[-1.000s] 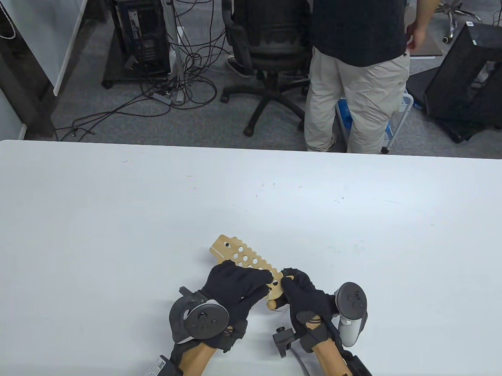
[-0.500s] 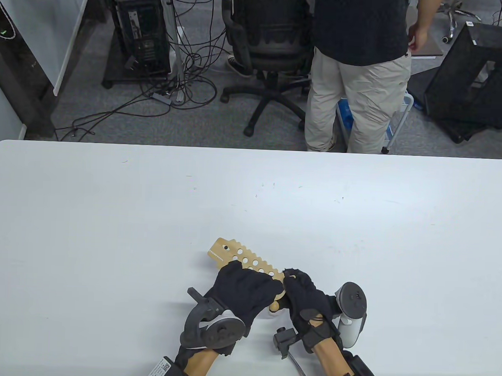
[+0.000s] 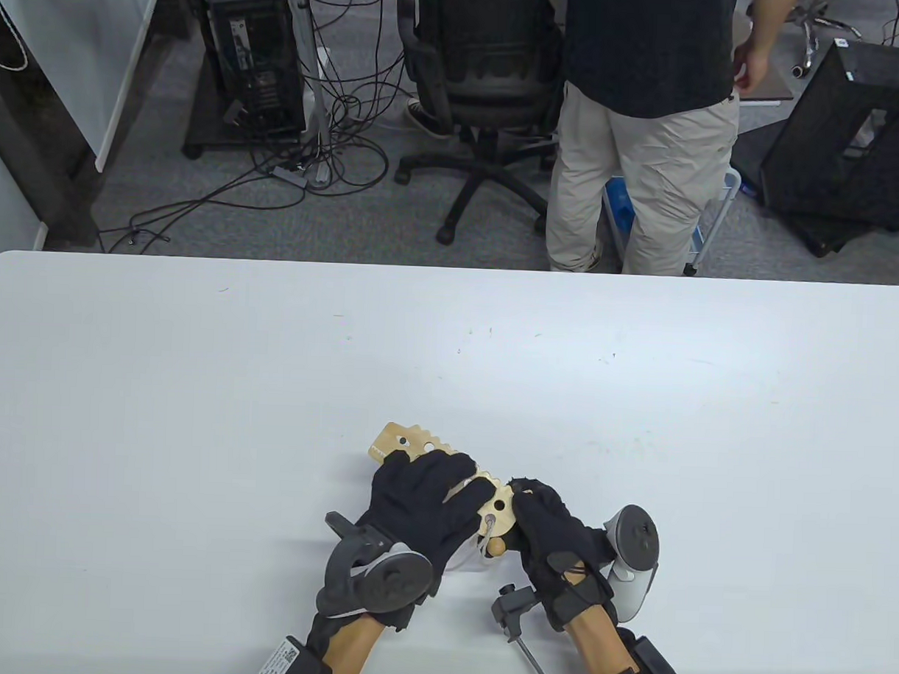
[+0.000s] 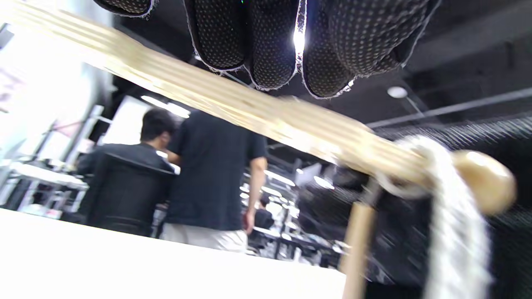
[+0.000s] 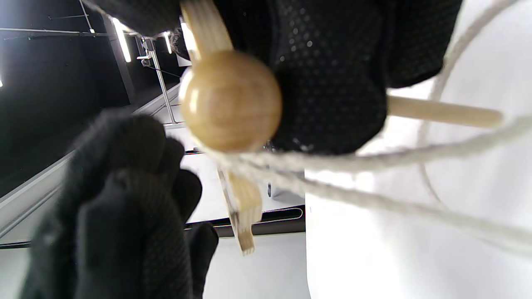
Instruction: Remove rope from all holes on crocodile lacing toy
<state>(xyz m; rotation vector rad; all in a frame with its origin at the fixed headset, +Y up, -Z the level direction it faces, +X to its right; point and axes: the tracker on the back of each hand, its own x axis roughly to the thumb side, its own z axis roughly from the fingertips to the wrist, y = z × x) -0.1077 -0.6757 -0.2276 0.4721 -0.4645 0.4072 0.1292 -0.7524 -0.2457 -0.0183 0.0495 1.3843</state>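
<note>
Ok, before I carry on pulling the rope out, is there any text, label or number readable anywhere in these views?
None can be read.
White label on the left wrist strap: has print, too small to read.
Crocodile toy: only holes and a tooth pattern, no lettering.
Both wrist views: no text visible.

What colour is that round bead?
Light tan wood; the bead shows best in the right wrist view.

place: office/lab | cues: swivel chair (image 3: 479, 73), PC tower (image 3: 254, 57) (floor cables (image 3: 331, 141)), white table (image 3: 197, 387)
</note>
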